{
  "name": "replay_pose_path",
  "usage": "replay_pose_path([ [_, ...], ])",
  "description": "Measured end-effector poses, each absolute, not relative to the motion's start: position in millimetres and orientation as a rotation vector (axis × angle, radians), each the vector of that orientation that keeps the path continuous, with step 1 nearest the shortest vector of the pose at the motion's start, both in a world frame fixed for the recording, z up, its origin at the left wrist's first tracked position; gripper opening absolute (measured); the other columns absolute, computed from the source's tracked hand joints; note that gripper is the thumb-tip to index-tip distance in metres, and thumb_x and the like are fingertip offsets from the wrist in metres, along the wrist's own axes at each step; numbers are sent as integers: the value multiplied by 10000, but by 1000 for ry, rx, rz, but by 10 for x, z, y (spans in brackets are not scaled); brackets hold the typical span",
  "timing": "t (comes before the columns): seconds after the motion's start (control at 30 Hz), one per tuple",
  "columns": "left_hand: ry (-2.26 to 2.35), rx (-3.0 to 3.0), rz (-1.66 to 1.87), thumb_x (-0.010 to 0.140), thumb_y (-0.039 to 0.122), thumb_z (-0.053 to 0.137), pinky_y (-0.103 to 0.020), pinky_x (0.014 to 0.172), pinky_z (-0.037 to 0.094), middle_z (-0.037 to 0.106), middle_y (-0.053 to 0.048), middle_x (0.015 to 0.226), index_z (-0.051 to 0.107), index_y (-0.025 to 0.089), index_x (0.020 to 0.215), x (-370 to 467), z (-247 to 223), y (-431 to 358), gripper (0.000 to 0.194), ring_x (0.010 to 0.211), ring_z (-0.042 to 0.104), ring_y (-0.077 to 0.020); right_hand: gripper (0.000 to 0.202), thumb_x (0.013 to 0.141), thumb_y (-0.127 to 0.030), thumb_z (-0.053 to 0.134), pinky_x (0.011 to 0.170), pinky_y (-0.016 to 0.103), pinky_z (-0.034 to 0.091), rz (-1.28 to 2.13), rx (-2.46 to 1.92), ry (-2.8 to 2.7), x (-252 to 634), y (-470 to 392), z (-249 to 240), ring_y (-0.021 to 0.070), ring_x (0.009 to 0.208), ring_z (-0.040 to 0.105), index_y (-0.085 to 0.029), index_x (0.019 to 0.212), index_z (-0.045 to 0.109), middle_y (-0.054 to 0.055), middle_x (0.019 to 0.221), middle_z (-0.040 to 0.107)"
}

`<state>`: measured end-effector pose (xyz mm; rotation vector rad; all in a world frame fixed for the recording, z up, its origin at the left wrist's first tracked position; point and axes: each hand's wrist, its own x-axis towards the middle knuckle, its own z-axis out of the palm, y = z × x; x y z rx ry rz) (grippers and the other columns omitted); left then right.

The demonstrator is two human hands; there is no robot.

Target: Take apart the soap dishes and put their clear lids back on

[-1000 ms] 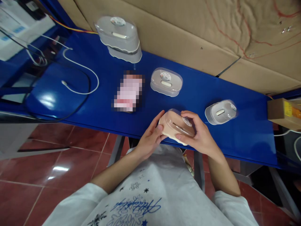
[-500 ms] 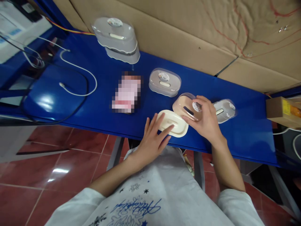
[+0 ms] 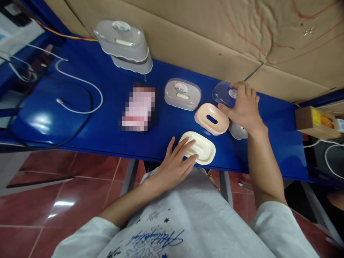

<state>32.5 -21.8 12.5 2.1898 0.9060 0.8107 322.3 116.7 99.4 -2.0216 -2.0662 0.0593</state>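
Note:
My right hand grips a clear plastic lid with a round sticker, held above the blue table. Just below and to its left sits a peach soap dish, uncovered, with a dark oval slot in its middle. Near the front edge lies a cream oval tray. My left hand rests on the left part of that tray with its fingers spread. Partly behind my right wrist is a grey lidded soap dish.
Another lidded soap dish stands left of the peach one. Stacked clear-lidded boxes are at the back left, by the cardboard wall. A blurred-out phone-shaped object, cables and a cardboard box lie around the blue table.
My right hand has lifted the clear lid off the peach soap dish and moved it up and back. My left hand stays on the cream tray, now slightly nearer the front edge.

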Motion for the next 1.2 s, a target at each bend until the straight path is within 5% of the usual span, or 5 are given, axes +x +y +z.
replay_pose_path([
  [0.3, 975, 2092, 1063, 960, 109, 666, -644, 1279, 353, 596, -115, 1550, 670, 337, 1370, 173, 170, -276, 469, 1465, 562, -349, 598, 981, -541, 649, 1238, 732, 322, 137, -1787, -2139, 3041, 1027, 885, 437, 1547, 414, -276, 1506, 541, 153, 1632, 503],
  [0.43, 1113, 1777, 1171, 954, 102, 670, -573, 1198, 476, 619, -82, 1485, 689, 357, 1348, 77, 250, -291, 470, 1376, 599, -320, 488, 1029, -551, 634, 1107, 621, 490, 371, -1500, -2392, 2632, 147, 798, 393, 1308, 630, -364, 1478, 591, 102, 1358, 707],
  [0.73, 885, 759, 1182, 969, 326, 772, -510, 1307, 381, 528, -61, 1612, 596, 362, 1417, 229, 274, -314, 483, 1526, 496, -281, 509, 1021, -425, 691, 968, 560, 570, 352, -1495, -2277, 2430, -349, 566, 355, 1189, 694, -308, 1493, 541, 127, 1326, 723],
  [0.9, 608, 214, 891, 932, 477, 755, -602, 1244, 448, 619, -139, 1554, 632, 248, 1432, 286, 400, -291, 564, 1538, 478, -414, 539, 1040, -481, 681, 1096, 495, 553, 523, -1216, -2210, 2333, -91, 684, 294, 1331, 663, -313, 1527, 526, 93, 1446, 699],
  [1.2, 585, 75, 1002, 965, 290, 638, -637, 1326, 319, 688, -127, 1499, 551, 233, 1567, 298, 398, -127, 612, 1577, 456, -385, 308, 1117, -329, 542, 1002, 482, 512, -55, -1733, -2098, 2640, 283, 537, 307, 1153, 736, -222, 1323, 744, 100, 1214, 816],
])
